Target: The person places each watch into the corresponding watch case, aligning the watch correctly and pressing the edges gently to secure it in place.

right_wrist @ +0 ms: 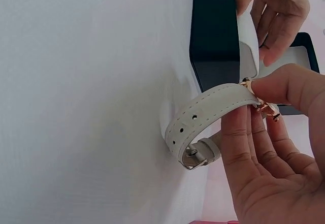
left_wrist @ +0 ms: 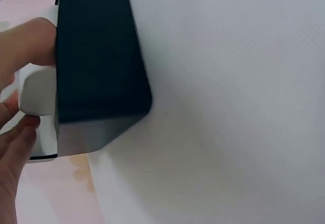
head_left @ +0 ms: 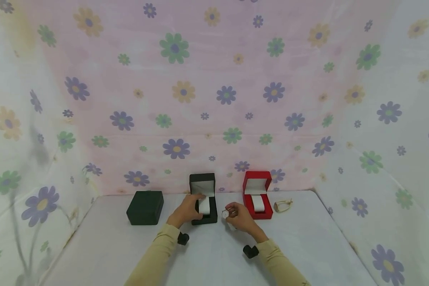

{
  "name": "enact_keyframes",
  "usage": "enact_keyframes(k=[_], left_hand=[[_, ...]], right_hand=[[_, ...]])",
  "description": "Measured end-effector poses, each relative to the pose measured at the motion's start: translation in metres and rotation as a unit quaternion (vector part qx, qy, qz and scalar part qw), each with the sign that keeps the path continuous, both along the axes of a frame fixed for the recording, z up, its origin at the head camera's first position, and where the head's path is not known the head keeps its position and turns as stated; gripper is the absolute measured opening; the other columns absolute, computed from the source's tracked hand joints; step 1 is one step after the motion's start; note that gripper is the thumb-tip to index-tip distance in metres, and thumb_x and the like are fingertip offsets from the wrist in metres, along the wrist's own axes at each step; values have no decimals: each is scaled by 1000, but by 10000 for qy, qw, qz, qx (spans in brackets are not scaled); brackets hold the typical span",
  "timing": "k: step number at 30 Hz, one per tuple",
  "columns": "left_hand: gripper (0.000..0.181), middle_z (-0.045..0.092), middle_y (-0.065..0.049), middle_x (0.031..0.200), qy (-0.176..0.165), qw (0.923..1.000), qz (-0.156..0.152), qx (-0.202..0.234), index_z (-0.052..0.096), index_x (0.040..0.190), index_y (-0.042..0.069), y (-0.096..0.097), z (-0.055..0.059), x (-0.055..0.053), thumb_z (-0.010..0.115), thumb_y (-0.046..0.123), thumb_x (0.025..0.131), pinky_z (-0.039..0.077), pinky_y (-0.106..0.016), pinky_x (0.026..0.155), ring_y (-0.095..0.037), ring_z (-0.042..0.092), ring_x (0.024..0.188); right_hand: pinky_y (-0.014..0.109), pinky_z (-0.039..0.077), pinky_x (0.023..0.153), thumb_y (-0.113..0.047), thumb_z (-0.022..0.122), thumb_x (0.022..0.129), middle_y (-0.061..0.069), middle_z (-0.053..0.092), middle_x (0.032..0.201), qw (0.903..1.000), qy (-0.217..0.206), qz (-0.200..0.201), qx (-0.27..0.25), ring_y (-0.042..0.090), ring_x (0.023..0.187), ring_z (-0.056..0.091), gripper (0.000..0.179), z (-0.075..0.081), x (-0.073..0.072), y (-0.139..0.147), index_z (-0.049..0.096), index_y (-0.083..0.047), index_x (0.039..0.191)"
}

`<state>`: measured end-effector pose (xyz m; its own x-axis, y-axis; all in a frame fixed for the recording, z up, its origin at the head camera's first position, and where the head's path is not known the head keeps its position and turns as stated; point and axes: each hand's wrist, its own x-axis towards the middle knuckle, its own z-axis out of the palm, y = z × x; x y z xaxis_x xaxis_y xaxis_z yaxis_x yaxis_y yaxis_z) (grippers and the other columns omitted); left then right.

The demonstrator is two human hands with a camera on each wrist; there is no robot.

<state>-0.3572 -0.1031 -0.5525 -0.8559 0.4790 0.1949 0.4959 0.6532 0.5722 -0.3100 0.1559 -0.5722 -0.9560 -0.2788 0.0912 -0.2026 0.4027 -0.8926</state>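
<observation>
A dark green watch box stands with its lid up near the middle of the table. My left hand reaches into it and pinches the white watch cushion between thumb and fingers. In the left wrist view, the box's dark side hides part of that grip. To the right of this box, my right hand holds a wristwatch by its case. The right wrist view shows its white stitched strap hanging in a loop, buckled, with rose-gold fittings at the case.
A red watch box with a raised lid and a white cushion stands on the right. Beside it lies a gold-toned watch. At the left is a closed dark green box. Flowered cloth walls the white table.
</observation>
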Motion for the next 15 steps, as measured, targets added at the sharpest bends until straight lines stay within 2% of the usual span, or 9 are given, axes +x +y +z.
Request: enact_keyframes(k=[5,10,15], left_hand=[[69,59,-23,140,145,9995,-244,157,59,137,-6,-2,-2,1,85,-2,72,49,-53,107,-40,55,131],[70,61,-23,137,352,9986,-298,242,58,136,-7,-2,-5,-2,86,-2,72,51,-52,104,-39,57,128],[69,60,-24,138,459,9983,-251,241,58,137,-5,-2,-6,-2,85,-1,73,52,-51,103,-39,58,127]], right_hand=[[25,59,74,1,71,89,21,69,108,9998,35,7,-202,16,88,64,30,1,3,0,63,2,118],[26,60,81,-1,71,91,17,72,108,9986,221,25,-481,18,91,67,31,5,7,-1,61,2,120],[27,61,82,-1,73,91,19,72,110,9958,298,-52,-859,21,94,68,32,11,11,-2,61,3,121]])
